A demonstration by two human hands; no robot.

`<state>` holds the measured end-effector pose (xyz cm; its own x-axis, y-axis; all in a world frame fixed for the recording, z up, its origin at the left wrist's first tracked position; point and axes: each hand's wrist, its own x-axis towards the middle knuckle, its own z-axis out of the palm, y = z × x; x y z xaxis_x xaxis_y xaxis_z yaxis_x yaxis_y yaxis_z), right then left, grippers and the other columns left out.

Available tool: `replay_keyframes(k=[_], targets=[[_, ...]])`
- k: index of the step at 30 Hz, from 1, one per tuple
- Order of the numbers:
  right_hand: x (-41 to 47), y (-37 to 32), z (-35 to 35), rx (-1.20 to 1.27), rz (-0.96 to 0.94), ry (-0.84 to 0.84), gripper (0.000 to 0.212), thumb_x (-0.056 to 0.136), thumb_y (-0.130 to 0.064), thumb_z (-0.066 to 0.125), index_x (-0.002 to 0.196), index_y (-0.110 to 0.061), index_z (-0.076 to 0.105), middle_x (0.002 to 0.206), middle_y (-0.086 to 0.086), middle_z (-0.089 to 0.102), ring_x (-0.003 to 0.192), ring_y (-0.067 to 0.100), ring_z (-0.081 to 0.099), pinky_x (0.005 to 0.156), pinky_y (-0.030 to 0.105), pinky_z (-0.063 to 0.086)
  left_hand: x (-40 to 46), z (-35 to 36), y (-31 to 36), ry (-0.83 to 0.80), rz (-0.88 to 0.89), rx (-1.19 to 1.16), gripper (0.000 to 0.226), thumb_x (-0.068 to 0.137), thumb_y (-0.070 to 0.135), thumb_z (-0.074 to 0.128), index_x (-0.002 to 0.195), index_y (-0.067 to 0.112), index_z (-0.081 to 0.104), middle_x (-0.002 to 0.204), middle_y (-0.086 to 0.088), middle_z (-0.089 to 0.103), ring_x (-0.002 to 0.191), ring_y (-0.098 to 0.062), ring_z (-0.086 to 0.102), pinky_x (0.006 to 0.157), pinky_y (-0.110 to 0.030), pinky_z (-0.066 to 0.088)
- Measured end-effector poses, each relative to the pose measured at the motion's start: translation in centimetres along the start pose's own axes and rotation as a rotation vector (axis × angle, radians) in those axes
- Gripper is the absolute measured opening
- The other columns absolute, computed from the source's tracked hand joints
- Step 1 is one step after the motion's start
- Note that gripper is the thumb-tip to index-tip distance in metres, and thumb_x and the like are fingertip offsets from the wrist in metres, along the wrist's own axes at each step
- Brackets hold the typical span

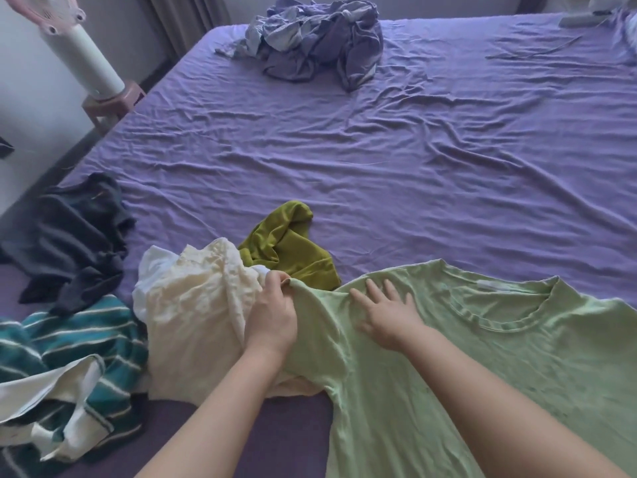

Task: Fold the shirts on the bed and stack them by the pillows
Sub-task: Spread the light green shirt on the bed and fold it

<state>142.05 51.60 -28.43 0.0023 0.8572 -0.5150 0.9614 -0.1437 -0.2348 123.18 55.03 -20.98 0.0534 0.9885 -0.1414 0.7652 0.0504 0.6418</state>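
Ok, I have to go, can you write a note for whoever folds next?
Left hand: pinching the sleeve edge of the light green shirt.
Right hand: flat and open on that shirt, by the shoulder.
The green shirt lies spread on the purple bed.
Done: nothing folded or stacked that I can see.
Left: cream shirt, olive shirt, dark shirt, striped teal shirt, and the far pile.

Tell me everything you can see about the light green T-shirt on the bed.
The light green T-shirt is soft, thin knit fabric with a ribbed round collar and a pale label patch inside. It lies spread nearly flat on the purple sheet, collar toward the far side. The left hand pinches its sleeve edge; the right hand presses flat on the shoulder. The sleeve overlaps the cream garment.
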Motion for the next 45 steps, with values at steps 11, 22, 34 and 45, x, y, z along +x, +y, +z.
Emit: replay_keyframes(k=[11, 22, 34, 45], targets=[[-6.7, 6.7, 0.4, 0.901, 0.174, 0.279, 0.034, 0.099, -0.021, 0.041, 0.130, -0.016, 0.051, 0.132, 0.009, 0.055, 0.122, 0.024, 0.051, 0.105, 0.035, 0.036, -8.0, 5.3, 6.1, -0.488, -0.302, -0.795, 0.047, 0.095, -0.001, 0.037, 0.131, 0.028, 0.039, 0.110, -0.004, 0.058, 0.086, -0.016, 0.069, 0.075, -0.029, 0.053], [-4.5, 5.3, 0.7, 0.555, 0.168, 0.328, 0.047, 0.091, -0.014, 0.056, 0.137, -0.012, 0.043, 0.129, 0.010, 0.051, 0.118, 0.023, 0.048, 0.100, 0.032, 0.036, -11.3, 8.6, -1.1, -0.279, 0.274, 0.529, 0.054, 0.076, 0.017, 0.064, 0.126, 0.030, 0.051, 0.120, 0.003, 0.047, 0.110, -0.019, 0.047, 0.091, -0.031, 0.042], [-4.1, 5.3, -1.2, 0.463, 0.001, 0.504, 0.019, 0.085, -0.015, 0.065, 0.104, -0.015, 0.071, 0.115, 0.007, 0.060, 0.110, 0.027, 0.051, 0.095, 0.035, 0.039, -12.4, 7.6, -2.1, -0.259, 0.641, 0.428, 0.038, 0.049, 0.025, 0.081, 0.086, 0.023, 0.073, 0.080, 0.009, 0.065, 0.071, -0.015, 0.063, 0.060, -0.021, 0.051], [4.9, 4.3, -0.8, 0.379, -0.046, 0.484, 0.011, 0.079, -0.033, 0.071, 0.090, -0.034, 0.073, 0.101, -0.009, 0.057, 0.117, 0.019, 0.037, 0.096, 0.030, 0.028, -8.9, 10.0, -3.8, -0.214, 0.799, 0.606, 0.043, 0.077, 0.023, 0.058, 0.119, 0.028, 0.065, 0.128, 0.003, 0.061, 0.120, -0.017, 0.057, 0.095, -0.037, 0.050]])
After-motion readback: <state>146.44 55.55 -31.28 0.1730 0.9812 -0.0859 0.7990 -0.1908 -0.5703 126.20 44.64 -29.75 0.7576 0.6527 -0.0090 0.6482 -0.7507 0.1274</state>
